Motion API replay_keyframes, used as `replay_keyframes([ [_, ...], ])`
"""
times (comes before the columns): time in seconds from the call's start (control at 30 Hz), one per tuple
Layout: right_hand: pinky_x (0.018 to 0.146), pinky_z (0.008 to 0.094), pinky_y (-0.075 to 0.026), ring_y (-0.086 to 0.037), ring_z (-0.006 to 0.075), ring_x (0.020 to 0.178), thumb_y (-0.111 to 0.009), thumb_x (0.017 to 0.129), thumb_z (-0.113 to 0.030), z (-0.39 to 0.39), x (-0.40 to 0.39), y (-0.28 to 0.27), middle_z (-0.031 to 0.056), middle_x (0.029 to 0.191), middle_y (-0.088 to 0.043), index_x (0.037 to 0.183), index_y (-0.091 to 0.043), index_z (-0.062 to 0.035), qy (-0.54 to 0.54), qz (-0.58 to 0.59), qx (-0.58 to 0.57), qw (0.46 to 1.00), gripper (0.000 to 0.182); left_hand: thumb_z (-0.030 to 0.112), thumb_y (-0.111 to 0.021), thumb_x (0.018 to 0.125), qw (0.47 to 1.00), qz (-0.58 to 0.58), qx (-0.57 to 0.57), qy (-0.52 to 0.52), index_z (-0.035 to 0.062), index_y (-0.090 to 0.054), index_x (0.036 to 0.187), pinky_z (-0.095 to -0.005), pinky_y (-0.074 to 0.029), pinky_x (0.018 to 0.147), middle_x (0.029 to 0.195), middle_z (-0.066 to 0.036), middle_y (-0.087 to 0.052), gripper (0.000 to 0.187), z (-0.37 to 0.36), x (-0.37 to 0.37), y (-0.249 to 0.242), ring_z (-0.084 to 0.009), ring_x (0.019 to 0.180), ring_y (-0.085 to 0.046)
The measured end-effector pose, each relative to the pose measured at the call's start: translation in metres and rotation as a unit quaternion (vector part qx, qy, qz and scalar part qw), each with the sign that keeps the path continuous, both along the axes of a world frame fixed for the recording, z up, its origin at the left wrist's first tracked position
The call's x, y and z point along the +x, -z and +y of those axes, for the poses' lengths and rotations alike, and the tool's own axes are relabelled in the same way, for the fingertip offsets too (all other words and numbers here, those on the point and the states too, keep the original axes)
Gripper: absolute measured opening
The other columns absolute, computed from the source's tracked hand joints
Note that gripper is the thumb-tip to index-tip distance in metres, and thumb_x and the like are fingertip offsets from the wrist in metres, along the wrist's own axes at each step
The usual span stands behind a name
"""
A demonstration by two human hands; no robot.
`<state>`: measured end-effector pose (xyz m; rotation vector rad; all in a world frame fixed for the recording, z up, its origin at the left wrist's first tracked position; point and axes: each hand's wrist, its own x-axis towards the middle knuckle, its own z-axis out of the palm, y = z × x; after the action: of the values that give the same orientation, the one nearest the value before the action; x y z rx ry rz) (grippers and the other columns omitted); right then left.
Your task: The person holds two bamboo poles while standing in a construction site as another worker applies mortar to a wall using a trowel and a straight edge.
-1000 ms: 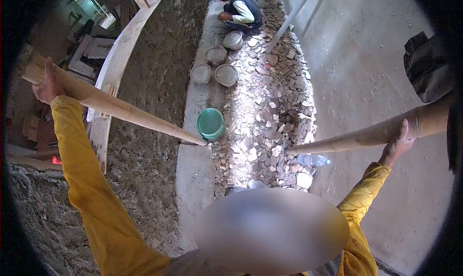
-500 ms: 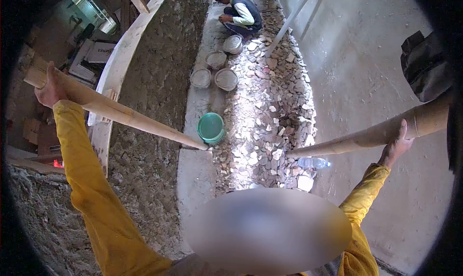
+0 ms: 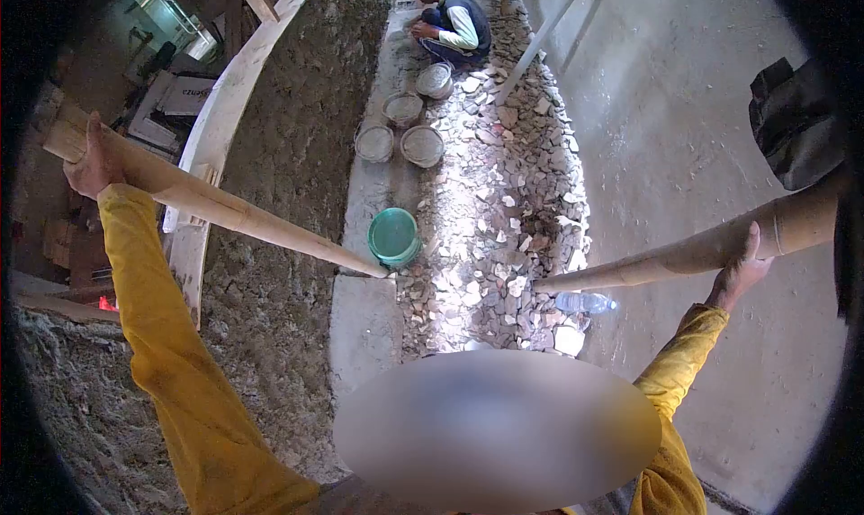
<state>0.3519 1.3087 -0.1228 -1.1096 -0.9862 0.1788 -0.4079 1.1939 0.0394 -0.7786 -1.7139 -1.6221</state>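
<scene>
My left hand is wrapped round the upper part of a bamboo pole, its thumb pointing up. That pole slants down to the right, with its lower end beside a green bucket. On the other side, my right hand grips a thicker bamboo pole from below. Its lower end rests at the edge of the broken stones, close to a clear plastic bottle. Both arms are spread wide in yellow sleeves. A blurred patch hides what lies directly below me.
Several grey-filled buckets stand along the concrete strip. Beyond them a person squats. A rough wall with a pale board on top runs left; a smooth wall stands right. A pipe leans at the back.
The squatting person's head and body have shifted slightly. My hands and both bamboo poles have stayed almost in place.
</scene>
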Motion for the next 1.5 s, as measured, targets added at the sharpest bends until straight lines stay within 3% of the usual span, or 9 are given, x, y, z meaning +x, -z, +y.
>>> replay_keyframes([
  [0.03,0.08,0.0327,-0.044,-0.053,0.0204,0.09,-0.069,0.073,-0.026,0.0,0.001,0.001,0.012,0.105,-0.053,0.114,-0.044,0.0056,-0.003,0.002,-0.004,1.0,0.058,0.031,-0.077,0.061,0.994,-0.008,0.087,0.069,-0.0064,-0.057,0.091,-0.0278,-0.051,0.059,0.085,-0.012,-0.061,0.052,0.003,0.007,0.001,-0.017,0.064,-0.061],
  [0.23,0.08,0.0318,-0.043,-0.053,0.0201,0.091,-0.07,0.073,-0.025,0.002,0.003,0.001,0.012,0.106,-0.053,0.114,-0.044,0.0054,0.015,-0.007,-0.001,1.0,0.057,0.035,-0.078,0.059,0.995,0.079,0.017,-0.066,-0.0076,-0.056,0.093,-0.0291,-0.05,0.064,0.085,-0.013,-0.061,0.058,-0.001,-0.005,-0.004,-0.0185,0.07,-0.061],
  [0.67,0.081,0.0323,-0.043,-0.053,0.0208,0.093,-0.069,0.073,-0.027,-0.001,-0.001,-0.002,0.0133,0.107,-0.053,0.113,-0.044,0.0066,0.038,-0.026,-0.011,0.999,0.058,0.034,-0.078,0.058,0.996,0.067,0.018,-0.049,-0.0075,-0.055,0.095,-0.0294,-0.05,0.065,0.085,-0.013,-0.062,0.06,0.0,-0.003,-0.003,-0.0189,0.072,-0.061],
  [0.73,0.081,0.0324,-0.043,-0.053,0.0208,0.093,-0.069,0.073,-0.028,0.001,0.002,0.0,0.0135,0.107,-0.053,0.113,-0.044,0.0068,0.028,-0.019,-0.008,0.999,0.059,0.032,-0.078,0.058,0.995,0.036,0.078,0.052,-0.0069,-0.055,0.096,-0.0296,-0.051,0.063,0.085,-0.012,-0.061,0.059,0.001,0.005,-0.002,-0.0188,0.071,-0.061],
  [0.87,0.081,0.0323,-0.043,-0.054,0.021,0.093,-0.07,0.072,-0.028,0.002,0.005,0.001,0.0136,0.107,-0.053,0.113,-0.045,0.0073,0.035,-0.015,-0.014,0.999,0.06,0.03,-0.078,0.059,0.998,0.059,0.031,-0.021,-0.0074,-0.054,0.098,-0.0301,-0.051,0.063,0.085,-0.012,-0.061,0.059,-0.001,-0.008,-0.003,-0.0188,0.07,-0.06],
  [0.97,0.081,0.0323,-0.044,-0.054,0.0212,0.092,-0.07,0.072,-0.029,0.002,0.002,0.0,0.0136,0.107,-0.053,0.113,-0.044,0.0074,0.035,-0.01,-0.006,0.999,0.061,0.043,-0.08,0.053,0.997,0.03,0.066,0.025,-0.0086,-0.058,0.096,-0.0342,-0.049,0.072,0.094,-0.015,-0.061,0.071,0.0,-0.007,-0.001,-0.0247,0.079,-0.06],
  [1.17,0.081,0.0331,-0.044,-0.054,0.0214,0.092,-0.07,0.072,-0.027,0.003,0.005,0.002,0.0134,0.107,-0.053,0.114,-0.043,0.0073,0.022,0.0,-0.015,1.0,0.06,0.029,-0.078,0.058,0.997,0.038,0.06,-0.001,-0.0077,-0.055,0.096,-0.0308,-0.051,0.059,0.084,-0.013,-0.061,0.057,0.001,-0.016,-0.001,-0.0194,0.067,-0.06],
  [1.37,0.08,0.033,-0.044,-0.054,0.0209,0.092,-0.069,0.073,-0.027,0.001,0.002,0.0,0.0131,0.107,-0.053,0.115,-0.043,0.0066,0.006,-0.007,-0.007,1.0,0.059,0.04,-0.08,0.055,0.998,0.027,0.048,0.001,-0.0078,-0.055,0.102,-0.0332,-0.049,0.073,0.098,-0.015,-0.059,0.071,-0.001,-0.009,-0.002,-0.0234,0.081,-0.059],
  [1.5,0.08,0.0326,-0.044,-0.053,0.0208,0.092,-0.069,0.073,-0.027,0.0,0.001,-0.001,0.0129,0.107,-0.053,0.115,-0.043,0.0061,0.01,-0.009,-0.015,1.0,0.059,0.029,-0.079,0.059,0.998,0.051,0.04,-0.018,-0.0069,-0.055,0.095,-0.0297,-0.052,0.058,0.088,-0.014,-0.06,0.056,0.0,-0.015,-0.004,-0.0191,0.068,-0.061],
])
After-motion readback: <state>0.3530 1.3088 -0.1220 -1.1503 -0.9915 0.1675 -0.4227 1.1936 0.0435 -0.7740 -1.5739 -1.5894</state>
